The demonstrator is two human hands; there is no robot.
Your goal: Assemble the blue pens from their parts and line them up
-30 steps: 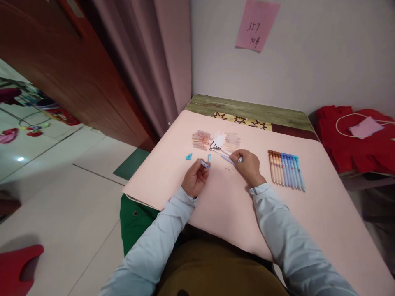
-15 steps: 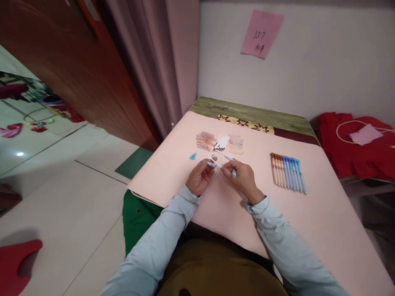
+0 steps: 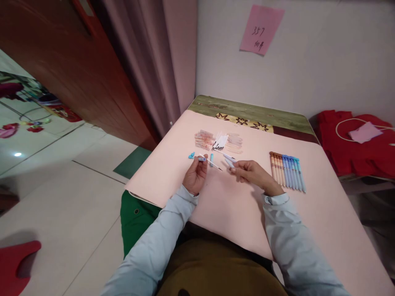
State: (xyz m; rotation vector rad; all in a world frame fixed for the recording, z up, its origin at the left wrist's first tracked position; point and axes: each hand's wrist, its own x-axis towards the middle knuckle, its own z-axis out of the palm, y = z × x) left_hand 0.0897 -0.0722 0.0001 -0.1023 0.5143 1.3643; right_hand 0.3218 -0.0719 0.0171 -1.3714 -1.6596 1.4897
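My left hand [image 3: 195,177] pinches a short blue pen barrel piece [image 3: 202,159] between thumb and fingers. A thin white refill [image 3: 212,165] with a dark tip slants out from the same fingertips toward the right. In my right hand [image 3: 251,174], closed at the fingertips, is a pale blue tapered pen barrel [image 3: 229,163] pointing up and left. Between the hands a turquoise pen part [image 3: 211,160] lies on the table. Just beyond the right fingertips rests a pale pen piece [image 3: 228,157]. Small blue pen toppers [image 3: 191,155] sit left of my left hand.
White refills [image 3: 219,141] with black ends lie between brownish barrels [image 3: 203,140] and paler barrels [image 3: 235,143] on the pink table cover [image 3: 222,209]. A row of assembled brown and blue pens [image 3: 287,172] is at right. Red cloth [image 3: 354,144] lies beyond the table's right edge.
My right hand has drawn away to the right, leaving the refill at my left fingertips and keeping the pale blue barrel, now turned up and left. The left hand moved slightly left.
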